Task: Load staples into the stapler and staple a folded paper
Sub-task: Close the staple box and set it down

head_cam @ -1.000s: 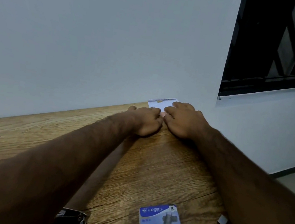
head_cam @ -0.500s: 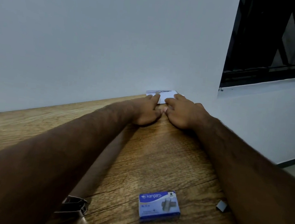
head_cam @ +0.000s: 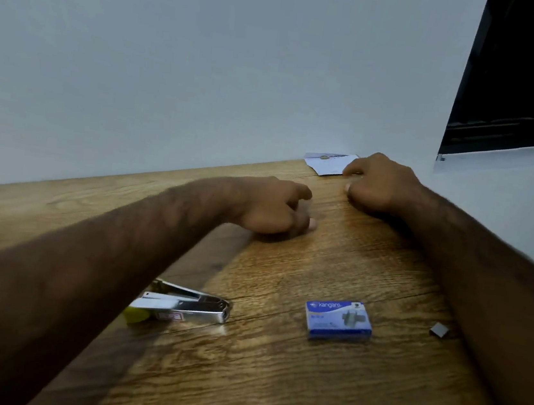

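Nearest, the stapler (head_cam: 184, 305) lies crosswise on the table (head_cam: 269, 387), its nose pointing right at the closed staple box (head_cam: 338, 320) and a loose staple strip (head_cam: 439, 330), beyond them the left hand (head_cam: 275, 206) rests loosely curled and empty, and farthest the right hand (head_cam: 379, 184), fingers curled, touches the folded paper (head_cam: 329, 163) by the wall (head_cam: 209, 60), grip unclear.

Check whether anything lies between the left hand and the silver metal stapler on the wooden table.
Nothing visible does: only bare wooden table lies between the left hand and the silver metal stapler. The blue cardboard staple box sits aside, to the right.
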`<control>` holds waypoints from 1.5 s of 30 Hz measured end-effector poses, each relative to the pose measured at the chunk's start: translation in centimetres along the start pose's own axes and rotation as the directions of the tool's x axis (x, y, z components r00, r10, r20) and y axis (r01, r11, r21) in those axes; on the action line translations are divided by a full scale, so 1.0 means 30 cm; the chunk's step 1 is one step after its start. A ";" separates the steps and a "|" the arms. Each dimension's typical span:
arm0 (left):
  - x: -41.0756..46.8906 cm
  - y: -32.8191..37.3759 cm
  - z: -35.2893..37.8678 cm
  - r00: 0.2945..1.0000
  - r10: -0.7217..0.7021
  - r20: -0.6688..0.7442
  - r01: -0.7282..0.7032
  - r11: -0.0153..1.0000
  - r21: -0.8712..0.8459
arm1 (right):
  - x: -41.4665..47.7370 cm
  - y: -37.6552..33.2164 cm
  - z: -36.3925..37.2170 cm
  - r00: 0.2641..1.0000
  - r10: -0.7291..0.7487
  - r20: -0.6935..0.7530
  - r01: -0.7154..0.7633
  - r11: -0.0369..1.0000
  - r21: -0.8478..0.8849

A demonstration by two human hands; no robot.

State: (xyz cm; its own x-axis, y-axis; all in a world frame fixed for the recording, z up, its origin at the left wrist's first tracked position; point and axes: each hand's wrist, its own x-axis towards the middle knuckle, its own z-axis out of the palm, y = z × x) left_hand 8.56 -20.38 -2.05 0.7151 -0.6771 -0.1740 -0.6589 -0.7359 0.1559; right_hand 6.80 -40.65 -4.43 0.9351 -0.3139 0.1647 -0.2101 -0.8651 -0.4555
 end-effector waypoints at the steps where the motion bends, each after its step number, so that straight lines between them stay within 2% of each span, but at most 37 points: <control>1: -0.033 0.001 0.004 1.000 0.017 -0.006 -0.017 1.000 -0.002 | -0.015 -0.008 -0.007 0.999 0.027 -0.025 -0.025 0.999 0.048; 4: -0.123 0.008 0.012 0.997 0.062 -0.037 -0.062 0.998 -0.006 | -0.047 -0.014 -0.025 0.996 0.083 -0.043 -0.074 0.979 0.188; 7: -0.197 0.015 0.011 0.981 0.109 -0.162 -0.124 0.989 -0.083 | -0.088 -0.017 -0.052 0.993 0.120 0.019 -0.120 0.940 0.320; 9: -0.229 0.022 0.013 0.962 0.115 -0.246 -0.147 0.982 -0.114 | -0.132 -0.023 -0.067 0.995 0.089 0.045 -0.098 0.948 0.302; 15: -0.311 0.034 0.029 0.889 0.141 -0.436 -0.204 0.974 -0.100 | -0.315 -0.056 -0.088 0.996 -0.012 0.085 0.004 0.996 0.087; 20: -0.373 0.037 0.048 0.904 0.224 -0.364 -0.304 0.935 -0.181 | -0.474 -0.035 -0.126 0.969 -0.187 0.162 0.179 0.982 0.059; 22: -0.385 0.042 0.056 0.917 0.246 -0.313 -0.314 0.930 -0.189 | -0.541 -0.035 -0.150 0.954 -0.210 0.215 0.208 0.978 0.033; 25: -0.391 0.053 0.067 0.961 0.230 -0.152 -0.256 0.950 -0.179 | -0.607 -0.047 -0.177 0.940 -0.197 0.277 0.211 0.977 -0.020; 27: -0.388 0.063 0.081 0.967 0.235 -0.096 -0.244 0.965 -0.094 | -0.634 -0.055 -0.179 0.941 -0.184 0.284 0.204 0.978 -0.040; 29: -0.382 0.071 0.100 0.960 0.258 -0.112 -0.261 0.965 -0.009 | -0.651 -0.063 -0.169 0.946 -0.177 0.273 0.189 0.982 -0.019; 31: -0.379 0.076 0.112 0.949 0.281 -0.145 -0.283 0.959 0.005 | -0.661 -0.066 -0.152 0.949 -0.168 0.269 0.172 0.985 0.010; 37: -0.373 0.071 0.136 0.930 0.285 -0.232 -0.308 0.949 -0.068 | -0.652 -0.067 -0.105 0.965 -0.155 0.211 0.157 0.988 0.010; 45: -0.371 0.058 0.176 0.925 0.249 -0.288 -0.293 0.948 -0.122 | -0.635 -0.077 -0.088 0.970 -0.094 0.224 0.095 0.995 0.005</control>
State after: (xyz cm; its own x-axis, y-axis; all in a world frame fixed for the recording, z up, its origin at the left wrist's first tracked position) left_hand -1.77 -14.11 -4.97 0.5645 -0.8103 0.1575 -0.8058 -0.4995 0.3180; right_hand -11.28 -33.71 -4.20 0.9907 -0.1358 0.0065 -0.1190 -0.8891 -0.4419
